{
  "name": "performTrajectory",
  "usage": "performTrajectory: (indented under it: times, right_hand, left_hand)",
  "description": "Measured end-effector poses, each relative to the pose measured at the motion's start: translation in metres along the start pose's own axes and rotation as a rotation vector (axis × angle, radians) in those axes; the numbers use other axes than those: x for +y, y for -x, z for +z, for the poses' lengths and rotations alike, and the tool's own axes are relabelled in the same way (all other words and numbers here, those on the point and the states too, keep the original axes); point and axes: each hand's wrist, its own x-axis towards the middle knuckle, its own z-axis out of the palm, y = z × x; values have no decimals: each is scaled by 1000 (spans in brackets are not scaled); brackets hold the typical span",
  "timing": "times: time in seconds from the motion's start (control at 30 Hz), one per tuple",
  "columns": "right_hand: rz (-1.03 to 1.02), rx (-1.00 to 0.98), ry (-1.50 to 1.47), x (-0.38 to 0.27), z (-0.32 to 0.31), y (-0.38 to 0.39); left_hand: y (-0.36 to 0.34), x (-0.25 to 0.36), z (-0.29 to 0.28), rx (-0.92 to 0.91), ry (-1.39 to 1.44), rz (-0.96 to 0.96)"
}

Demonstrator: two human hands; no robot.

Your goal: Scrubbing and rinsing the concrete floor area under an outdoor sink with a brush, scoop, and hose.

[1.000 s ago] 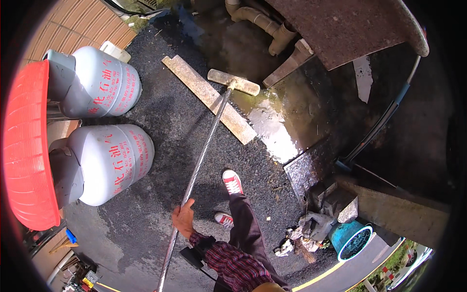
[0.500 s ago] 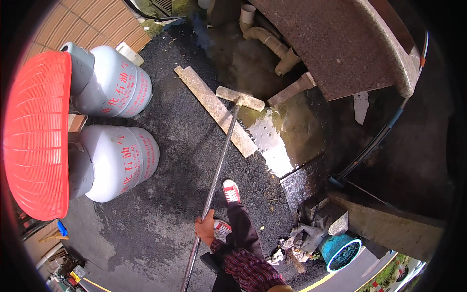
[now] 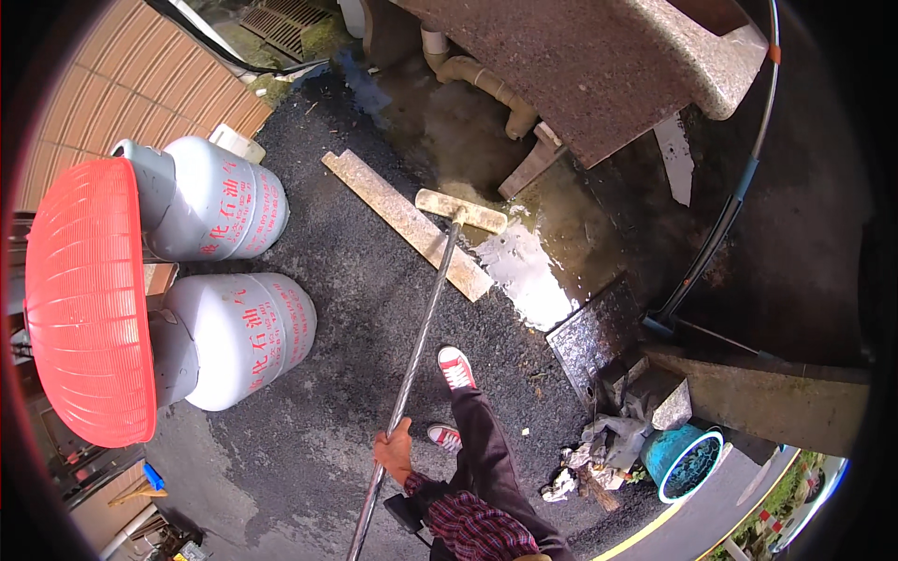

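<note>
My left hand is closed round the long metal handle of a push broom, thumb side toward the far end. The handle runs from the lower edge of the view up to a pale, bar-shaped head. That head rests at the border of a muddy puddle, just past a speckled stone strip which the handle crosses. Whether bristles or a blade sit under the head is hidden. My right hand is out of view. Below the handle's middle, my red shoes stand on dark gravelly ground.
Two grey gas cylinders and a red ribbed plastic cover stand at left. A stone slab overhangs a bent drain pipe. At right are a dark wet board, rubbish and a teal basket.
The view has shifted, so the slab and pipe sit higher and the cylinders lower in the picture. My left hand keeps its grip, and the broom head stays beside the stone strip.
</note>
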Motion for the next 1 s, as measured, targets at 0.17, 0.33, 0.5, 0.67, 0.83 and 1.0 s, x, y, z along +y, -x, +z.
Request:
performTrajectory:
  times: [0.17,0.33,0.5,0.67,0.83,1.0]
  right_hand:
    - [1,151,26,32,-46,11]
    - [131,308,124,-18,-124,-101]
    - [-17,424,338,2,-143,-135]
    - [199,384,469,58,-58,-13]
    - [224,566,419,-39,-156,-170]
    - [183,645,510,-35,-162,-146]
  left_hand:
    - [-7,-8,-6,-147,156,-22]
    - [-101,34,81,-180,-51,257]
    - [-125,16,112,-152,-81,354]
    - [-22,-86,33,-254,687,-278]
    - [-140,81,105,-197,-88,358]
    - [-141,67,84,-312,-152,271]
